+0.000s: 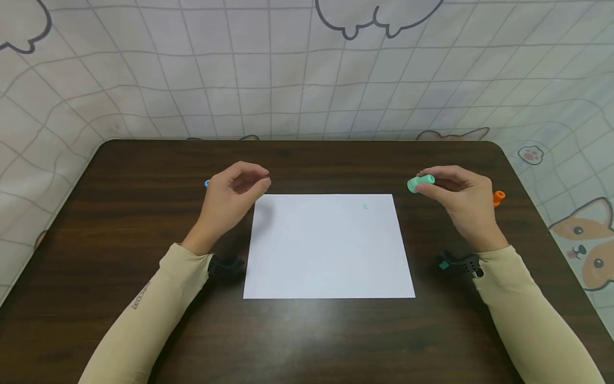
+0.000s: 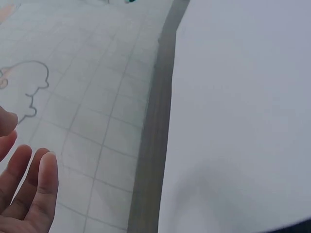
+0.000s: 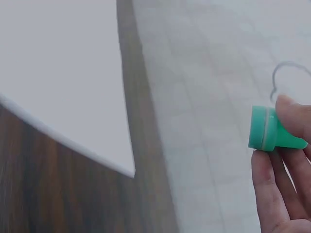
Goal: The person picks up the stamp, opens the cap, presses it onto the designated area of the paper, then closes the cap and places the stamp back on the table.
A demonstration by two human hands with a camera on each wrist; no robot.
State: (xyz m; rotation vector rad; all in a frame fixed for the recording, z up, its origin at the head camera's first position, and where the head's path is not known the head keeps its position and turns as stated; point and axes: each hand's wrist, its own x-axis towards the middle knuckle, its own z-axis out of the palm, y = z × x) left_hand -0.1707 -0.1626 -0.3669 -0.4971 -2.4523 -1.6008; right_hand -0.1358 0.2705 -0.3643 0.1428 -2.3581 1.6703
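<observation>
My right hand pinches a mint-green toy stamp between thumb and fingers, to the right of the paper's far corner. In the right wrist view the stamp shows a wide round end, with a pale ring near it, and a narrower handle. A sheet of white paper lies on the table, with a small green mark near its far right corner. Over the paper's far left corner hovers my left hand, fingers loosely bent and holding nothing.
A small orange piece sits just right of my right hand, partly covered by it. A bit of blue peeks out left of my left hand. Behind the dark wooden table hangs a white gridded cloth with cartoon animals.
</observation>
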